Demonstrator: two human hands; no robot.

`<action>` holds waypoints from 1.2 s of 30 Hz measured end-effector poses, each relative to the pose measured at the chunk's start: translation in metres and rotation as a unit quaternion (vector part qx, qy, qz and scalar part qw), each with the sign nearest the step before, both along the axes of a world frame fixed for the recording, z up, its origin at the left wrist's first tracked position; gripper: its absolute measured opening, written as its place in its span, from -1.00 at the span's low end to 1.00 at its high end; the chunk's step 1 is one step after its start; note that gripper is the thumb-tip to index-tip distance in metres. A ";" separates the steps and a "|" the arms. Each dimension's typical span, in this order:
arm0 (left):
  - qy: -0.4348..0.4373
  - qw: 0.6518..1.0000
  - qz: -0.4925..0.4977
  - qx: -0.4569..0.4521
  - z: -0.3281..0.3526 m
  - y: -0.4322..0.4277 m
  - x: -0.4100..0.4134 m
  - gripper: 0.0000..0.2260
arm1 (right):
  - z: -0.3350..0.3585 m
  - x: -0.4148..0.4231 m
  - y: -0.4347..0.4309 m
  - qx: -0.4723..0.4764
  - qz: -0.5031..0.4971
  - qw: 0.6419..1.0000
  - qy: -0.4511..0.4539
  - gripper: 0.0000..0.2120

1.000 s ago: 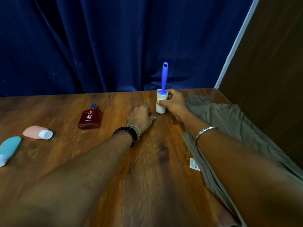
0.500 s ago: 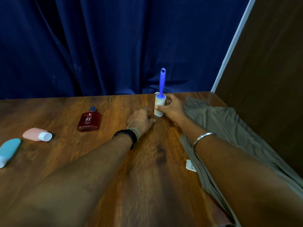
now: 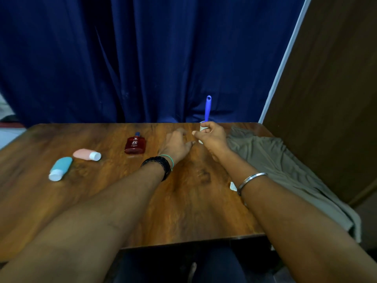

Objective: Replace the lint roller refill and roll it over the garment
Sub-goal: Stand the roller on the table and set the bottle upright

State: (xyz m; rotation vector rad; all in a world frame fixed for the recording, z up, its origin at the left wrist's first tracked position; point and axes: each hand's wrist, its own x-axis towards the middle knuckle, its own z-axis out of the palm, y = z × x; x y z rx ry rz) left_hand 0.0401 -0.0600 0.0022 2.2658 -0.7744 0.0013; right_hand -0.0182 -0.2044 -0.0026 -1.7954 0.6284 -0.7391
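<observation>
A lint roller (image 3: pixel 207 109) stands upright near the far edge of the wooden table (image 3: pixel 183 201), its blue handle pointing up and its pale roll mostly covered by my fingers. My right hand (image 3: pixel 212 136) is wrapped around the roll. Just left of it my left hand (image 3: pixel 175 145) rests palm down on the table, fingers loosely spread, holding nothing. An olive-grey garment (image 3: pixel 285 168) lies spread along the table's right side, with a white tag (image 3: pixel 233 186) at its near edge.
A dark red perfume bottle (image 3: pixel 135 144) lies left of my hands. Further left lie a pink tube (image 3: pixel 86 154) and a teal tube (image 3: pixel 60 168), both white-capped. A blue curtain hangs behind the table and a brown wall panel stands on the right.
The view has pulled back and shifted, so the whole table shows. My right hand has closed further over the roll; my left hand stays beside it on the table.
</observation>
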 end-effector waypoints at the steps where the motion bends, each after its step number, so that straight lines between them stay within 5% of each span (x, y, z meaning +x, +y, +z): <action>1: -0.005 1.000 0.006 -0.002 0.004 0.010 -0.005 -0.55 | 0.003 -0.004 0.011 0.002 0.007 1.000 -0.006 -0.61; 14: -0.022 0.995 0.095 -0.025 0.002 0.141 -0.020 -0.89 | -0.001 -0.019 0.134 0.021 0.103 0.994 0.010 -0.89; 24: 0.096 0.977 0.183 -0.059 -0.029 0.188 0.059 -0.89 | -0.032 0.072 0.162 0.001 0.076 0.994 0.080 -0.89; 36: 0.249 0.939 0.204 -0.121 -0.052 0.137 0.158 -0.81 | -0.069 0.167 0.133 0.008 0.082 0.984 0.155 -0.97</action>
